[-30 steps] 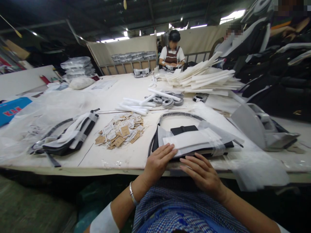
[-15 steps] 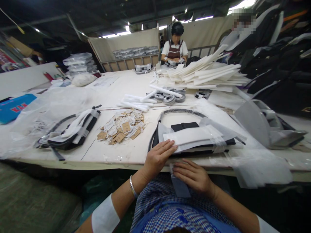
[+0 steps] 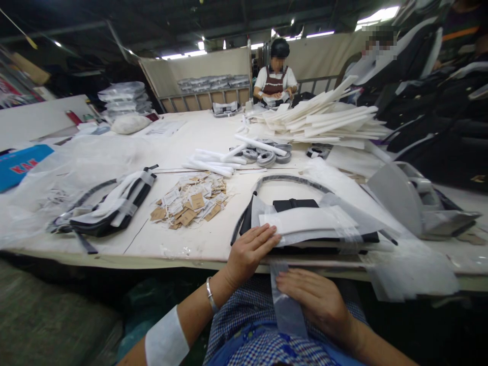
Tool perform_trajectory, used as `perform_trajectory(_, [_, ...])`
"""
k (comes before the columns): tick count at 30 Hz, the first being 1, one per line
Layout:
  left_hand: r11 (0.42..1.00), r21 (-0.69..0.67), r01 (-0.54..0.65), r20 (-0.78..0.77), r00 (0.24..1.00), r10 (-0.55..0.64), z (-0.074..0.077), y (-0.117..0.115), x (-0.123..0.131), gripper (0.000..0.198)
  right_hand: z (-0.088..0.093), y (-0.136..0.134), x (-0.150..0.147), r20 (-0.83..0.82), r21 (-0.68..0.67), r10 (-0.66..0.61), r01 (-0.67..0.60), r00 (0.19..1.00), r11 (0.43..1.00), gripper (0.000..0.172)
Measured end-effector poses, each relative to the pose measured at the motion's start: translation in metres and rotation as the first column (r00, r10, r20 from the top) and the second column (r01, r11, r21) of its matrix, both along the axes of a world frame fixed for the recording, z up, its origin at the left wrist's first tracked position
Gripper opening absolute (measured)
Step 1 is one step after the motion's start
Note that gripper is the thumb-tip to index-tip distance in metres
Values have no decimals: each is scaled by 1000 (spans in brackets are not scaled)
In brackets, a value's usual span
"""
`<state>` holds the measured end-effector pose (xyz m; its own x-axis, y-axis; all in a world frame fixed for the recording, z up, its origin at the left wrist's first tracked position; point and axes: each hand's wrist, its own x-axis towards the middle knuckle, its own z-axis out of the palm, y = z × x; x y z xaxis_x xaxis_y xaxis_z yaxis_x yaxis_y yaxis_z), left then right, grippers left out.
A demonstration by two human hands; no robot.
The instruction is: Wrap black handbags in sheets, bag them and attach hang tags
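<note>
My left hand [image 3: 249, 250] lies flat, fingers spread, on the near left corner of a black bag [image 3: 305, 223] wrapped in white paper and clear film at the table's front edge. My right hand [image 3: 312, 297] is below the table edge over my lap, fingers pressed on a strip of clear film [image 3: 285, 300] that hangs down from the bag. A grey curved strap [image 3: 282, 179] arcs behind the bag.
A pile of paper tags [image 3: 190, 201] lies left of the bag, with a second wrapped black bag [image 3: 110, 208] farther left. White paper rolls [image 3: 213, 163], tape rolls [image 3: 267, 156] and stacked white sheets [image 3: 324, 122] sit beyond. A person works at the far end; a tape dispenser [image 3: 415, 201] stands right.
My right hand slid off the bag's front edge down toward my lap, drawing the clear film strip with it. My left hand stayed pressed on the bag.
</note>
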<state>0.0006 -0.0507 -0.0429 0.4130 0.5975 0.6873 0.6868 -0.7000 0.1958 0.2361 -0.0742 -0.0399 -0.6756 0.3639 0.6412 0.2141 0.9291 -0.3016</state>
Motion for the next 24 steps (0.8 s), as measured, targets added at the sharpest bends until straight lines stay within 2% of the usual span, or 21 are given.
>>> perform_trajectory(5, [1000,-1,13,-24,1000,-13,-1,0,-1,38,49,32,-10,-14,0,-43,43,999,999,36])
perform_trajectory(9, [999,37,-33,35,999,32,-2,-1,2,28,70,63,-24,-3,-24,-141,141,990,990,33])
perform_trajectory(13, [997,13,-73,114,991,71,-2,-4,4,22,72,87,-36,72,-90,-242,248,968,965,31])
perform_trajectory(17, [1000,-19,-16,214,977,20,0,-6,2,30,66,101,-42,191,-198,-323,359,927,912,18])
perform_trajectory(24, [986,-167,-2,223,974,40,12,-10,2,45,71,116,-47,423,-273,-307,443,852,854,10])
